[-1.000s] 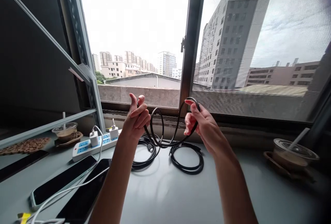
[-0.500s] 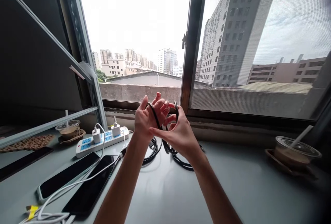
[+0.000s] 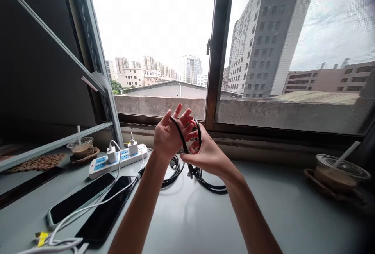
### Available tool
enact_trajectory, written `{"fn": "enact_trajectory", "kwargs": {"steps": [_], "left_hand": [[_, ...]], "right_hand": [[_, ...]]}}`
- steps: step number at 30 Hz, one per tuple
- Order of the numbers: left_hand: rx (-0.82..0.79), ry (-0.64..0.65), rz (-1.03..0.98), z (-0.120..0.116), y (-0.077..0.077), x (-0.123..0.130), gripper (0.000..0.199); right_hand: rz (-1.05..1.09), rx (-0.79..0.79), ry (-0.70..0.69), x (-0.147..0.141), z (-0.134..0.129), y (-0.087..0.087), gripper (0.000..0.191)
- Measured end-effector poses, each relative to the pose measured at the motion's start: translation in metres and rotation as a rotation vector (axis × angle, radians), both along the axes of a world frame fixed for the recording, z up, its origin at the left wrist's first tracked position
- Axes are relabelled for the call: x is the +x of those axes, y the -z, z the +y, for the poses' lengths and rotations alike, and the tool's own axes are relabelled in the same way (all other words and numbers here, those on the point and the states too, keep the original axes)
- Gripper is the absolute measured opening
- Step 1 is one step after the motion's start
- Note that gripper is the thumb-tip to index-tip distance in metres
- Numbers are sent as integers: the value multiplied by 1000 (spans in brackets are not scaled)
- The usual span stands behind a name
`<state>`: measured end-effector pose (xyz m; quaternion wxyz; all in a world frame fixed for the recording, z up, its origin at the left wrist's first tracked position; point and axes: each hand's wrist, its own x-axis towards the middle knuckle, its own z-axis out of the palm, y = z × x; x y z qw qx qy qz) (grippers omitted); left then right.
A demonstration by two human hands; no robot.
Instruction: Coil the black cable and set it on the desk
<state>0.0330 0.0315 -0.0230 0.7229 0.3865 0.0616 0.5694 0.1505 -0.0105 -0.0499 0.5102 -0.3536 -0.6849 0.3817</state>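
Observation:
A looped black cable (image 3: 183,138) hangs between my two hands above the desk. One strand crosses the palm of my left hand (image 3: 170,135), whose fingers are spread and palm turned up. My right hand (image 3: 209,150) curls around the other side of the loop, with the cable between thumb and fingers; its fingertips are partly hidden. Two black cable coils lie on the desk below, one (image 3: 172,176) at the left behind my left wrist, the other (image 3: 212,187) partly behind my right wrist.
Left of my arms are a white power strip (image 3: 118,162) with two chargers, phones (image 3: 82,199) and white cables (image 3: 63,242). Drink cups (image 3: 340,172) on coasters stand at both sides. A metal rack (image 3: 102,74) rises at left before the window.
The fingers of my left hand have spread more. My right hand has shifted slightly right and down, and its thumb has come away from my left wrist.

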Motion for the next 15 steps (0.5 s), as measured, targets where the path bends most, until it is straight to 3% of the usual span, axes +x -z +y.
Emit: {"fn": "enact_trajectory", "kwargs": {"steps": [12, 15], "left_hand": [[-32, 3, 0, -2, -1, 4, 40], [-53, -20, -2, -4, -3, 5, 42]], "right_hand": [[16, -56, -10, 0, 5, 2, 90], [29, -45, 9, 0, 6, 1, 80]]}}
